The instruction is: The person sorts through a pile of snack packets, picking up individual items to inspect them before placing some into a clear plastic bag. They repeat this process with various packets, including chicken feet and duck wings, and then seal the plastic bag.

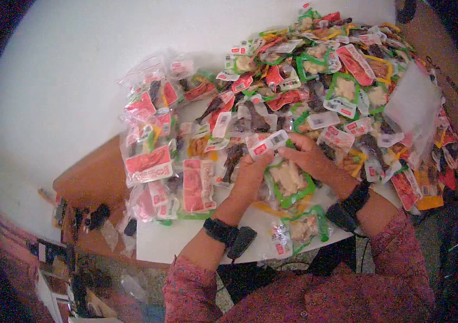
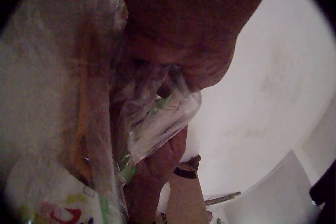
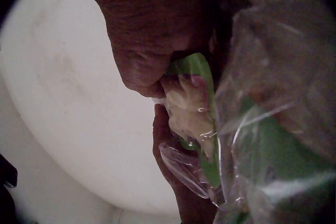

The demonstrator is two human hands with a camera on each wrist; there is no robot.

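Head view: a small white plastic-wrapped packet with barcode and red patch is held above the white worktop, in front of the body. It is pinched by the fingers of the left hand along its lower left edge and by those of the right hand at its right end. The grip is thus taken on both sides; neither hand is clearly nearer.

Relation judged decisive: the packet's long axis is slanted across the gap between the hands, left end lower, right end raised. Most of it is placed beyond the fingertips, away from the body, so either hand could be let go first.

In the right wrist view, a green-edged clear pack of pale lumpy food is seen at the fingers; whether it is the other face of the same packet cannot be told.

Counts:
- hands, 2; barcoded packet in the grip, 1.
- green-edged pale pack directly below the hands, 1; similar pack at the near worktop edge, 1.
- upright red-and-white oblong packet left of the left hand, 1.
- loose translucent plastic sheet or bag at right, 1.
- heap of mixed red, green and yellow packets: overlapped, not countable.
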